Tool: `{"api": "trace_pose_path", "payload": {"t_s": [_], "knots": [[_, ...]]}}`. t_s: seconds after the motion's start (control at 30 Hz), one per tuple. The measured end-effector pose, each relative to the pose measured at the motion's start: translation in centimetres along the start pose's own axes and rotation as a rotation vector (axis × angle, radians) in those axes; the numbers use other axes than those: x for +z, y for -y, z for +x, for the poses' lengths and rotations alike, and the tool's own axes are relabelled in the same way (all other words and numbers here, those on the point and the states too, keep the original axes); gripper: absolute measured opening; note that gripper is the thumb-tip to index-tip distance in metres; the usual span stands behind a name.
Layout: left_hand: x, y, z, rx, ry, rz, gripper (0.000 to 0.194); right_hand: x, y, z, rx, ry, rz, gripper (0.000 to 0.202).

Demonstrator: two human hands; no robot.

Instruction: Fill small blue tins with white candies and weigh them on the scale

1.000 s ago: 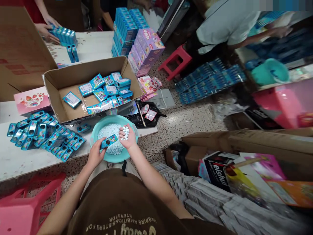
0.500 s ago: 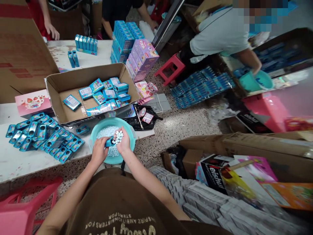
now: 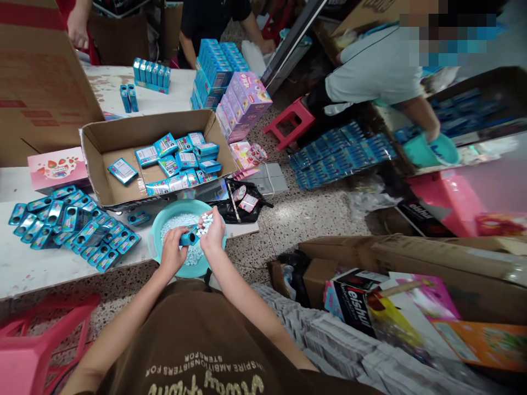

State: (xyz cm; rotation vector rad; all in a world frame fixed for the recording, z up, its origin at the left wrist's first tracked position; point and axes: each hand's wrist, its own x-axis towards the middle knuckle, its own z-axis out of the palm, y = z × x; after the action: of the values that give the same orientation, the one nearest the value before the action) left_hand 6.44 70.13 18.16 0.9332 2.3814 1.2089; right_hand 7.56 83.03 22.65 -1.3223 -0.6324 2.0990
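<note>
My left hand (image 3: 174, 250) grips a small blue candy box (image 3: 189, 237) with a round dark hole facing up. Cupped beside it, my right hand (image 3: 213, 233) holds a handful of small white candies (image 3: 205, 223) close to the hole. Both hands are over a turquoise basin (image 3: 155, 226), which contains many more of the same pale candies (image 3: 177, 216). Left of the basin lies a heap of blue boxes (image 3: 88, 233) with round holes showing. Behind it, a cardboard carton (image 3: 102, 193) has several blue boxes (image 3: 181, 156) inside.
A pink strawberry box (image 3: 57, 169) stands left of the carton. Blue and purple packs (image 3: 245, 99) are stacked behind. A co-worker (image 3: 373, 66) reaches into another turquoise basin (image 3: 420, 151) at the right. Red stools (image 3: 290, 120) stand on the floor; bundled grey stacks (image 3: 325, 334) lie at my right.
My right hand has shifted slightly right and up with the candies, a little away from the box. The box in my left hand has tilted, showing more of its side.
</note>
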Motion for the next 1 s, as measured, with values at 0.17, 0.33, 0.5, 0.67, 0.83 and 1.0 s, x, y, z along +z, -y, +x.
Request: {"api": "trace_pose_path", "payload": {"t_s": [0.17,0.33,0.5,0.67,0.83,1.0], "knots": [[0.7,-0.2,0.2,-0.047,-0.031,-0.039,0.041,0.5,0.1,0.1,0.087,0.035,-0.029,0.032],[0.9,-0.1,0.4,-0.086,-0.051,-0.050,0.045,0.9,0.2,-0.5,0.234,0.084,0.021,0.029],[0.5,-0.3,0.6,-0.141,-0.095,-0.096,0.039,1.1,0.5,-1.0,0.293,0.130,0.041,0.028],[0.3,-0.3,0.5,-0.071,-0.078,-0.077,0.044,1.2,0.4,-1.3,0.120,0.075,-0.018,0.030],[0.3,-0.4,0.5,-0.089,-0.064,-0.072,0.047,1.1,0.3,-1.7,0.011,0.194,-0.099,0.038],[0.5,-0.4,0.4,-0.170,-0.058,-0.107,0.039,0.7,-0.3,-1.4,-0.010,0.234,-0.118,0.038]]}}
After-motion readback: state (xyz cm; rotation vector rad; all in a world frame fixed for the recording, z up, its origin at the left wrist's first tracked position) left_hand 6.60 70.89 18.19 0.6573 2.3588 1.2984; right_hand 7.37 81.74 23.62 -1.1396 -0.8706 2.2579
